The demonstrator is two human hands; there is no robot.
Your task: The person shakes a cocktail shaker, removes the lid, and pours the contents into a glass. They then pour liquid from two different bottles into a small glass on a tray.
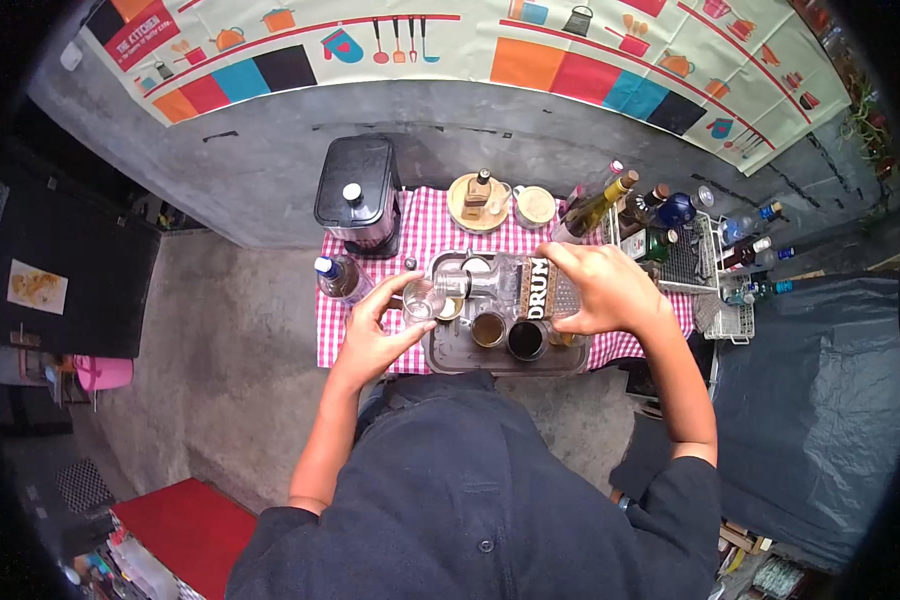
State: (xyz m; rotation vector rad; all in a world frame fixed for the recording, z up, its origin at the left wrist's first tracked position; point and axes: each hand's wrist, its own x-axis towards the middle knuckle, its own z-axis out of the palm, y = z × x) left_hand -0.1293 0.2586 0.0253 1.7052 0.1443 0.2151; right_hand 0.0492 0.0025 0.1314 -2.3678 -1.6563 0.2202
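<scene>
My left hand (374,335) is closed around a small clear glass (423,300), thumb and fingers on opposite sides. My right hand (615,290) grips a clear bottle (511,280) with a "DRUM" label, tipped onto its side. The bottle's neck points left, its mouth close to the glass. Beneath them lies a brown-grey tray (555,368). On it stand a cup of brown liquid (488,330) and a cup of very dark liquid (526,341), both below the bottle in this view.
A black dispenser (356,190) and a blue-capped bottle (342,279) stand left on the checked tablecloth (425,205). At the back are a wooden plate (467,222) with a small bottle and a cup (536,206). Several bottles and a wire rack (708,255) crowd the right.
</scene>
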